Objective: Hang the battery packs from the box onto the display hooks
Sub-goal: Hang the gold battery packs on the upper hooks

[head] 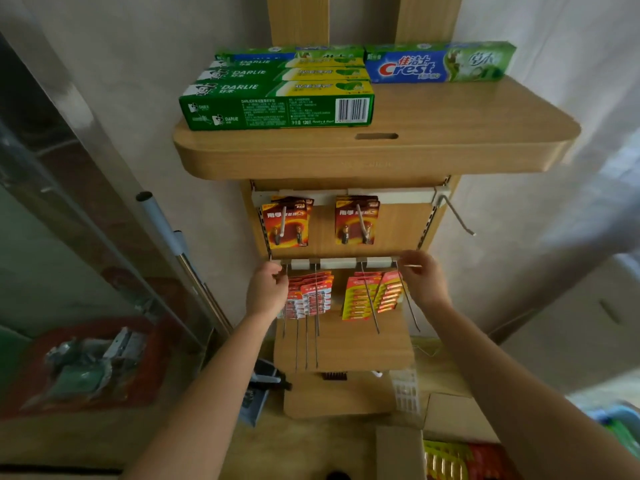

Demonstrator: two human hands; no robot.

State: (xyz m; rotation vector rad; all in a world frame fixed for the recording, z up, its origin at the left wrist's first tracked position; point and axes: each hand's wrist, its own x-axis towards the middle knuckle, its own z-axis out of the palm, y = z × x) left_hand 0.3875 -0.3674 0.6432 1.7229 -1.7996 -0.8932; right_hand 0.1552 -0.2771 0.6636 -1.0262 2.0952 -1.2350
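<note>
Battery packs point(311, 292), left hand point(268, 287), right hand point(424, 282) fingers point(408, 261) pinching hooks point(370, 303), Darlie boxes point(277, 105), Crest box point(440, 65) above

Toothpaste boxes point(277, 105) are stacked on the left of the shelf point(450, 143), and a carton point(440, 64) is set behind them to the right. Beneath it, battery packs point(287, 223) are hung in two groups side by side, with a hook point(457, 213) fixed to their right. The lower packs point(310, 294) are hung from the rail point(339, 262) underneath. The box point(398, 452) is placed below right.
</note>
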